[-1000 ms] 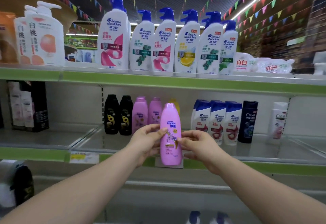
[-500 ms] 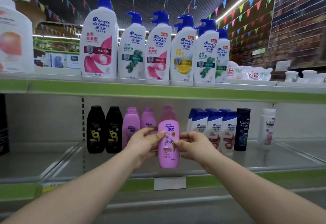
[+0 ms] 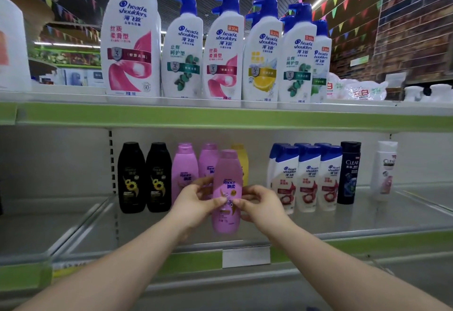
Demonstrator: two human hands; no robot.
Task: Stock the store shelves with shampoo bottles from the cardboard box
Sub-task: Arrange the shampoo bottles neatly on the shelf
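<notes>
Upper shelf (image 3: 220,117) across the whole width, green front edge, loaded with 6 white pump bottles (image 3: 181,53) with blue tops, set shoulder to shoulder. White plastic bags (image 3: 365,92) just right of them. Underneath, lower shelf (image 3: 355,222), same green edge, with a blank white label strip (image 3: 245,256) clipped to the front. Along its back, left to right: 2 black bottles (image 3: 132,178) with sunflower labels, 2 pink bottles (image 3: 184,171), 1 yellow bottle (image 3: 244,163), a cluster of small white bottles (image 3: 307,178) with blue caps (3 in front, more caps behind), 1 dark bottle (image 3: 348,172) marked CLEAR, and 1 pale bottle (image 3: 384,168) apart at the right.

In front of that row: pink Rejoice bottle (image 3: 226,176), upright, with rounded shoulders, a pink cap and a flower print on the label. Hangs over the front half of the lower shelf, hiding part of the second pink bottle and most of the yellow one. Cannot tell whether its base touches the shelf.

Gripped from both sides at mid-height. Left hand (image 3: 193,202): thumb on the label, fingers curled round the left flank. Right hand (image 3: 261,202): thumb tip on the label close to the left thumb, fingers curled behind the right flank. Both bare forearms reaching up from the bottom corners, converging on the bottle.
</notes>
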